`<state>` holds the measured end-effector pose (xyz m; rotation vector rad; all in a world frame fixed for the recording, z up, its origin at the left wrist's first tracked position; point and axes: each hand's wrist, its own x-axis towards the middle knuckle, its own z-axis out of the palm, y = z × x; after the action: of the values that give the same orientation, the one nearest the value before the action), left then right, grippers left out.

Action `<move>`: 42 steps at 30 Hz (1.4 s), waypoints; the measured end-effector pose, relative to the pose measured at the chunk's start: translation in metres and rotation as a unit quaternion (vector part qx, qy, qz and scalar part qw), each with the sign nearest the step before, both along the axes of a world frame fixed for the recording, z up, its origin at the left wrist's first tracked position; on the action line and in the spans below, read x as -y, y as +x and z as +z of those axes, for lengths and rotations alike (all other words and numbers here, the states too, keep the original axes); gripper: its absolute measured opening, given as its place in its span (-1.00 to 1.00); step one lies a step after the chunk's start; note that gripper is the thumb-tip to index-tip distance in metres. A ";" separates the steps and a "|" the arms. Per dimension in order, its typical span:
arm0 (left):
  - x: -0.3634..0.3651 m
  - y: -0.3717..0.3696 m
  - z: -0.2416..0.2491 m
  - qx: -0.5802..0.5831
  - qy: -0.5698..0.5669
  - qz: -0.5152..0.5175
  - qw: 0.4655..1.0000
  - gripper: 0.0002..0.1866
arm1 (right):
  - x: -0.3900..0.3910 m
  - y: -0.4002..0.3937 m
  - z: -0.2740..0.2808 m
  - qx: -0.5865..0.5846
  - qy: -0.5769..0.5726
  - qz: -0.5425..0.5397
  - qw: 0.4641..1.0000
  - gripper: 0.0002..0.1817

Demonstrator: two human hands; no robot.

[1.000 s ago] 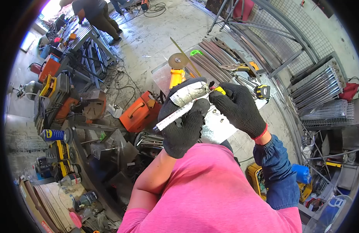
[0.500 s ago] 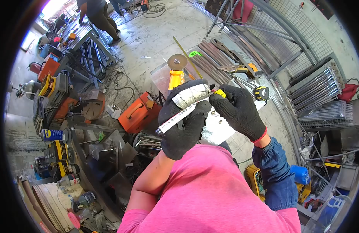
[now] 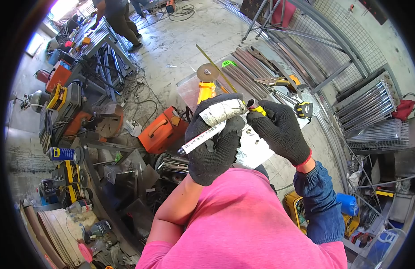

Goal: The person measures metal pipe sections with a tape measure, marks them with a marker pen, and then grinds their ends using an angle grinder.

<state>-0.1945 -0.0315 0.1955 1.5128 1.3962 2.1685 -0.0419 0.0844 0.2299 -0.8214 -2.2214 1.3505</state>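
Note:
Black knit gloves cover both hands, held up together in front of my chest. My left hand (image 3: 212,157) is closed around a white marker pen (image 3: 205,138) with printed lettering, its dark end pointing down-left. Just above the pen, along the same hand, lies a crinkled silver-white tube-shaped wrap (image 3: 222,111). My right hand (image 3: 283,131), fingers pinched, grips a small yellow piece with a dark end (image 3: 257,109), close beside the wrap's right end; I cannot tell what this piece is. Behind the left hand shows a yellow angle grinder (image 3: 206,91) with a round disc (image 3: 208,72).
Metal bars (image 3: 247,74), pliers (image 3: 275,81) and a tape measure (image 3: 303,110) lie on the work surface ahead. An orange metal case (image 3: 162,130) stands to the left, near cables on the floor. Another person (image 3: 120,22) stands by a bench at the far left.
My right hand has drawn slightly right, widening the gap between the yellow piece and the wrap. The left hand keeps its hold on the marker pen. The whole view has shifted a little.

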 end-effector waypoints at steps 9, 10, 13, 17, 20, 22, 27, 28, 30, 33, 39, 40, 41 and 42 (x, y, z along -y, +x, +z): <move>0.001 0.000 -0.002 0.034 -0.009 -0.013 0.999 -0.78 | -0.002 0.000 -0.002 -0.035 -0.040 0.015 0.998 -0.55; 0.000 -0.001 -0.005 0.042 0.005 -0.027 0.999 -0.78 | -0.004 0.000 -0.004 -0.034 -0.039 0.016 0.999 -0.55; 0.003 -0.001 -0.007 0.164 0.066 -0.046 0.983 -0.73 | -0.014 0.009 -0.011 -0.027 -0.111 0.019 0.993 -0.57; -0.009 -0.050 0.022 -0.304 -0.017 0.136 0.943 -0.56 | -0.020 0.025 -0.017 -0.024 -0.037 0.071 0.996 -0.62; -0.018 -0.062 0.013 -0.293 -0.071 0.034 0.953 -0.66 | -0.019 0.015 -0.013 -0.034 -0.113 0.064 0.991 -0.59; -0.008 -0.060 0.010 -0.271 -0.161 -0.018 0.949 -0.63 | -0.022 0.013 -0.007 -0.053 -0.210 0.033 0.976 -0.56; -0.006 -0.057 -0.009 -0.082 -0.143 0.018 0.986 -0.67 | -0.025 0.018 -0.019 -0.023 -0.178 0.051 0.982 -0.30; -0.002 -0.058 -0.009 -0.002 -0.153 0.029 0.988 -0.68 | -0.028 0.023 -0.027 -0.022 -0.166 0.043 0.985 -0.29; 0.009 -0.081 -0.026 -0.005 -0.149 0.094 0.984 -0.68 | -0.036 0.035 -0.059 -0.043 -0.131 0.009 0.990 -0.31; 0.028 -0.098 -0.043 0.091 -0.238 0.190 0.948 -0.69 | -0.035 0.038 -0.062 0.037 0.010 0.004 0.999 -0.37; 0.099 -0.148 -0.135 -0.039 -0.283 0.258 0.923 -0.66 | -0.027 0.035 -0.067 0.109 0.282 -0.019 0.953 -0.51; 0.107 -0.147 -0.135 -0.072 -0.291 0.258 0.918 -0.63 | -0.026 0.034 -0.068 0.098 0.323 -0.019 0.941 -0.53; 0.118 -0.140 -0.136 0.103 -0.298 0.225 0.922 -0.65 | -0.024 0.032 -0.065 0.128 0.331 -0.016 0.935 -0.54; 0.121 -0.134 -0.137 0.104 -0.301 0.225 0.921 -0.65 | -0.024 0.032 -0.070 0.129 0.329 -0.014 0.935 -0.54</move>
<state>-0.3281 -0.1528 0.0589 0.7705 2.2132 1.7534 -0.0103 0.1085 0.1604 -0.7910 -2.6023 0.4198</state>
